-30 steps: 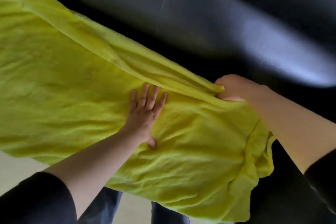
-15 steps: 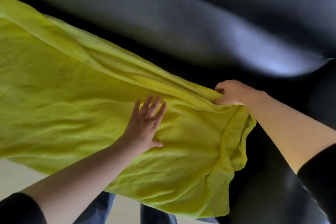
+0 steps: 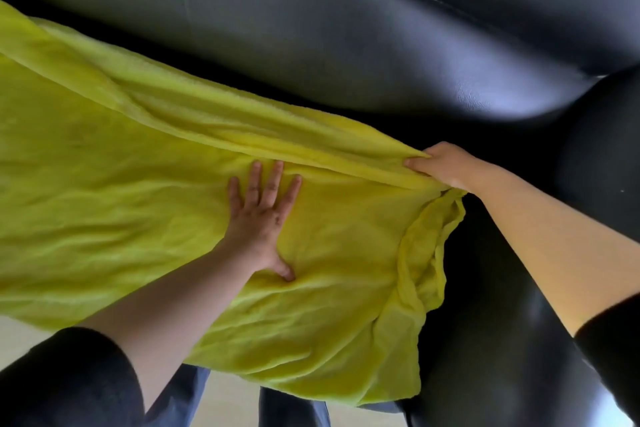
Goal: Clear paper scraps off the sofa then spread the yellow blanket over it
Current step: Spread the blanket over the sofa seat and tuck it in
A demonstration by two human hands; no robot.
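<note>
The yellow blanket lay over the seat of the black sofa. It reached from the left edge of the view to roughly two thirds of the way across, and its near edge hung over the sofa's front. The fabric was wrinkled. A long fold ran along its far side, close under the backrest. The blanket's right end drooped in a bunch, with bare black seat beside it.

The right hand grasped the far fold at the blanket's right corner. Its grip was clenched around the gathered fabric, with one fingertip showing on top of the fold. The cloth stretched away from it to the left. The bare right forearm reached in from the lower right, and the black right sleeve was up near the elbow.

The left hand rested flat on the middle of the blanket, its grip released. Its four fingers were straight, slightly spread and pointed toward the backrest. The thumb was splayed to the near side, its tip denting the cloth. The left forearm came up from the lower left out of the black left sleeve.

Below the blanket's hanging edge showed blue trousers and a pale floor.
</note>
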